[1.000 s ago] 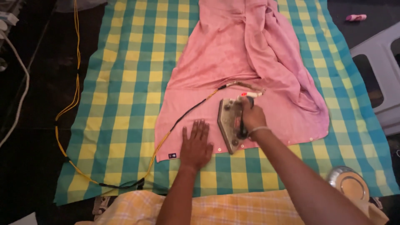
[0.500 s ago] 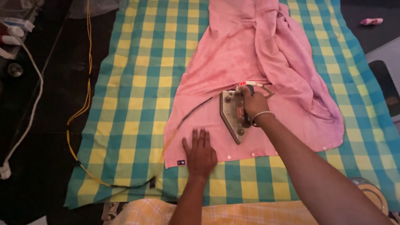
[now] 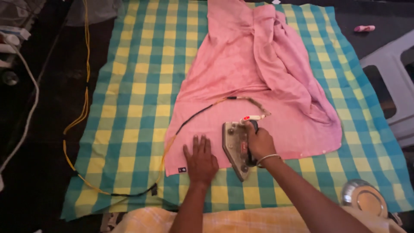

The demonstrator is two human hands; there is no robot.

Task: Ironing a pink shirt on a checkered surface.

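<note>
Dim and warm-toned overall; brighter on the checked cloth (image 3: 142, 86), murky at dark edges, slightly soft throughout.

iron (image 3: 236, 149) | metal, flat on pink garment (image 3: 258, 86) | garment spread, right side rumpled

White plastic stool (image 3: 390, 73), small pink object (image 3: 364, 28), perhaps a steel bowl (image 3: 364, 199) lower right.

- Checked cloth (image 3: 138, 86) lies open left of the pink garment (image 3: 241, 73).
- The iron's cord (image 3: 189, 118) crosses there.
- A steel bowl (image 3: 364, 199) and white stool (image 3: 390, 73) crowd the right.
</note>
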